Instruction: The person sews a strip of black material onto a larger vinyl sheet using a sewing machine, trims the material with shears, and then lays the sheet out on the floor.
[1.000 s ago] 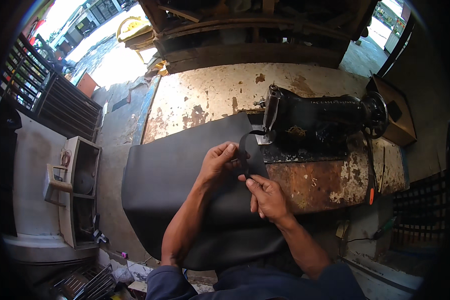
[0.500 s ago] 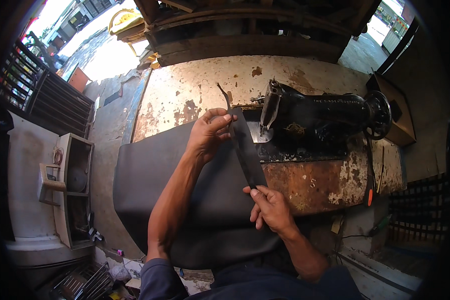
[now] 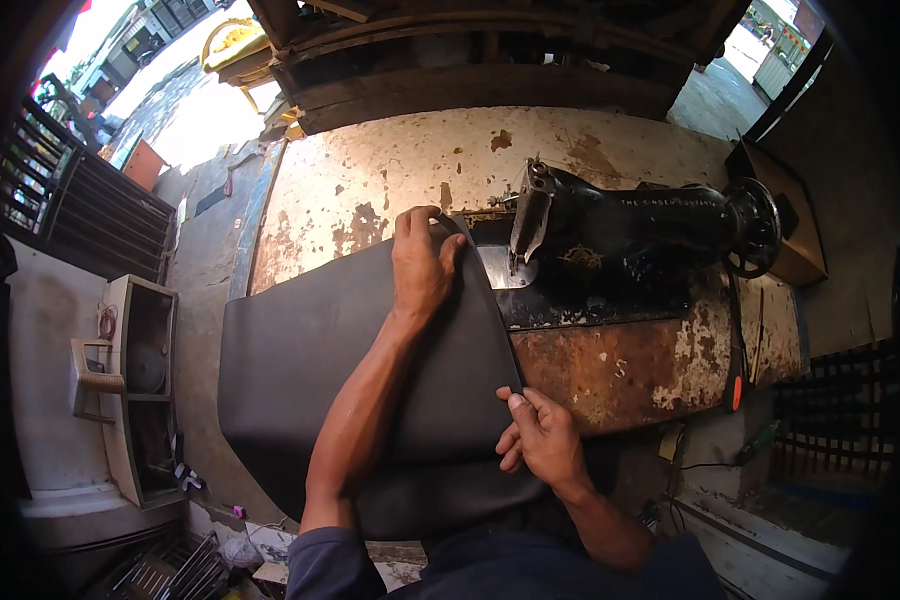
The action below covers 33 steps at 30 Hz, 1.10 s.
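So, quick update: a second ago I had the long, thin, black flexible strip (image 3: 501, 325) curled in a loop between my hands, then half a second ago it was pulled out straight with a loose tail poking up past my left. Now that tail doesn't show any more, and the strip runs pretty much straight along the right edge of the big, smooth, black leather-look sheet (image 3: 310, 345).

My left hand (image 3: 424, 265) has come down over the sheet's top corner, fingers bent and thumb out to the side. Can't tell from here whether it's really pinching anything or just pressing. My right hand (image 3: 542, 435) has thumb and forefinger closed on the lower end of the strip, right at the sheet's edge, other fingers loosely curled.

What that means, I'd say: strip and edge are lined up between two points instead of the strip dangling loose. Hard to see where one stops and the other starts, black on black.

The old black metal sewing machine (image 3: 635, 215) is just to the right, neither hand touching it. Everything's sitting on the worn, cream-painted table (image 3: 370, 160) with its peeling patches.
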Available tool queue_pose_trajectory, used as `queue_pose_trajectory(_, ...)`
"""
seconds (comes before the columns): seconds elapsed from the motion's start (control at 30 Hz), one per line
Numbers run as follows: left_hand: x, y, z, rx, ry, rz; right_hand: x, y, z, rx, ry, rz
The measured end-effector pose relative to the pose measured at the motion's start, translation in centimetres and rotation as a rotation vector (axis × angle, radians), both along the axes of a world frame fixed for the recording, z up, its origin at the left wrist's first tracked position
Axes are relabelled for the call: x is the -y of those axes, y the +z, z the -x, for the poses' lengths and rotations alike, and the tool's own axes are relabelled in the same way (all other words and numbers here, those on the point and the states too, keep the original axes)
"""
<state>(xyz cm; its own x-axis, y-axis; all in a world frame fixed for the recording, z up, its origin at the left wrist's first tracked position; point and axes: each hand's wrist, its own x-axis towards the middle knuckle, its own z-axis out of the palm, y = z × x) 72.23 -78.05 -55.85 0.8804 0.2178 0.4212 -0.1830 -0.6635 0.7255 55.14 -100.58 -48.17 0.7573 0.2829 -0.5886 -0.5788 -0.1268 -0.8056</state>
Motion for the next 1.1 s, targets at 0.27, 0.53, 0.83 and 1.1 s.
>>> queue_pose_trajectory(0.27, 1.3, 1.5, 1.0, 0.046, 0.151, -0.088, 0.0, -0.1, -0.3, -0.029, 0.017, -0.004)
queue_pose_trajectory(0.53, 0.1, 0.6, 0.9, 0.059, 0.008, -0.561, -0.1, 0.0, -0.4, -0.03, 0.041, 0.004)
queue_pose_trajectory(0.83, -0.2, 1.7, 0.9, -0.217, -0.104, -0.594, 0.6, -0.3, -0.1, -0.032, 0.033, -0.023)
queue_pose_trajectory(1.1, 0.9, 1.3, 4.5, -0.306, -0.174, -0.653, 3.0, -1.6, 3.2, -0.093, 0.153, -0.08)
